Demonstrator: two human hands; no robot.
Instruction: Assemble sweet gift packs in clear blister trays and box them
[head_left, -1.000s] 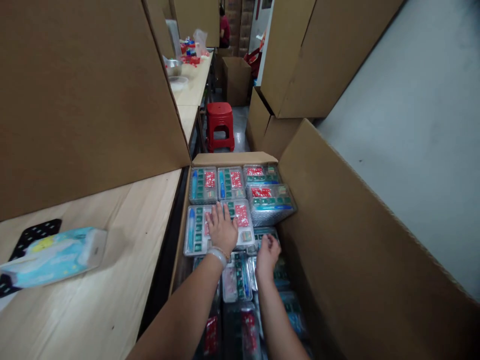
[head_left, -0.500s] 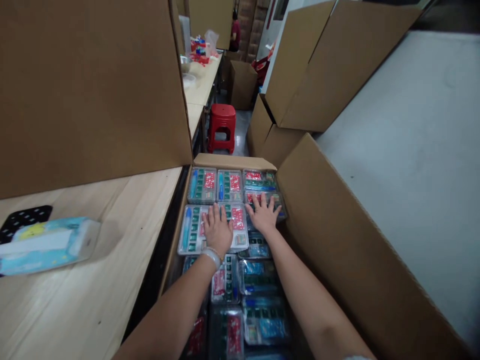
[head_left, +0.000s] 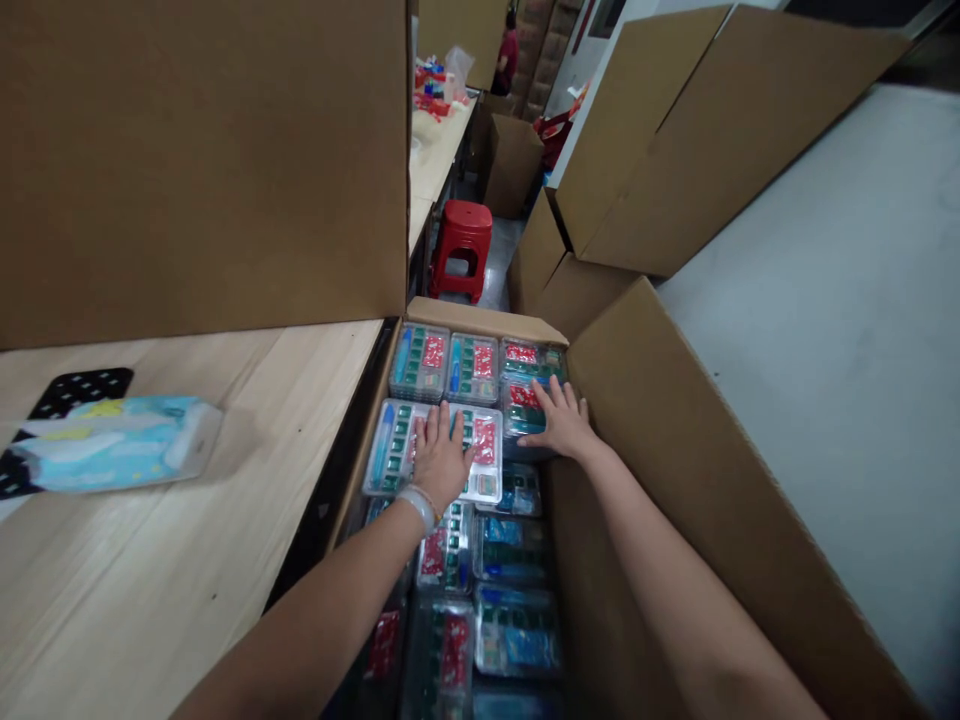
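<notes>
An open cardboard box (head_left: 705,470) in front of me holds rows of clear plastic packs, each with a blue pen-like stick, green squares and a red or blue packet. My left hand (head_left: 441,458) lies flat, fingers spread, on two packs side by side (head_left: 384,450) that sit higher than those nearer me. Spread wide, my right hand (head_left: 562,420) rests on the right-hand pack (head_left: 521,400) by the box wall. Beyond the hands stand stacked packs (head_left: 420,365) against the far flap. Darker packs (head_left: 517,635) lie lower in the near part.
To the left is a wooden table (head_left: 187,570) with a tissue pack (head_left: 120,440) on a black dotted object (head_left: 90,388). A large carton (head_left: 202,170) stands on it. Ahead are a red stool (head_left: 465,235), more cartons (head_left: 637,150) and a person in red (head_left: 508,60).
My right hand has slid right, toward the box wall, on the right-hand packs. My left hand stays on the raised packs. The view has shifted slightly.
</notes>
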